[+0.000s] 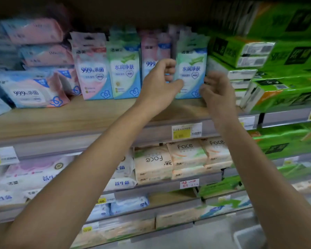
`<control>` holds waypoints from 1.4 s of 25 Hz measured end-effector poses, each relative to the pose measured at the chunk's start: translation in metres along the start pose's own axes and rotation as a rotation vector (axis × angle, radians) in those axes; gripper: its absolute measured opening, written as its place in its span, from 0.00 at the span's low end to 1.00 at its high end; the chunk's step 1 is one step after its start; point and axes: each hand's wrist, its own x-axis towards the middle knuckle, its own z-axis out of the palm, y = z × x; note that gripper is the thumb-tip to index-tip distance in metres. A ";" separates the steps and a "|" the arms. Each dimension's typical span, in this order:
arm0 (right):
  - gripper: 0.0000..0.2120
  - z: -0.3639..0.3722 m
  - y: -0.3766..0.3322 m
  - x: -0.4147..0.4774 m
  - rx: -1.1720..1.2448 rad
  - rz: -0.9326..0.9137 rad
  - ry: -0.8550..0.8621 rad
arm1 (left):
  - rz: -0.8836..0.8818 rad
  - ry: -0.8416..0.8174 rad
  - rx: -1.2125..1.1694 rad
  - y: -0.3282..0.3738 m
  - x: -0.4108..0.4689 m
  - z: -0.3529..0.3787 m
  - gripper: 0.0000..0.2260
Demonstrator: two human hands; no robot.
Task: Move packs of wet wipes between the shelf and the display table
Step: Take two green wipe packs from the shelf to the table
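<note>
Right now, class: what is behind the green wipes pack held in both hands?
Blurred top edges of more packs rise just behind the green wipes pack, gripped by the left hand and right hand. Their fronts and number are covered.

We are holding an upright green-and-blue wipes pack (190, 69) on the wooden shelf (61, 119) with both hands. Our left hand (160, 83) is pinching its left edge, thumb across the front, while our right hand (217, 88) is curling round its lower right edge. Green tissue bundles (276, 56) are sitting just beside it.
</note>
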 end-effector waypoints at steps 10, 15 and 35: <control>0.27 0.021 0.023 0.041 -0.107 0.137 -0.043 | -0.269 0.010 -0.025 -0.036 0.066 0.055 0.31; 0.25 0.022 0.026 0.045 -0.031 0.188 -0.019 | -0.269 0.036 -0.054 -0.048 0.062 0.038 0.27; 0.34 0.061 0.029 0.065 -0.499 0.170 0.239 | -0.282 0.206 -0.616 -0.045 -0.006 -0.064 0.11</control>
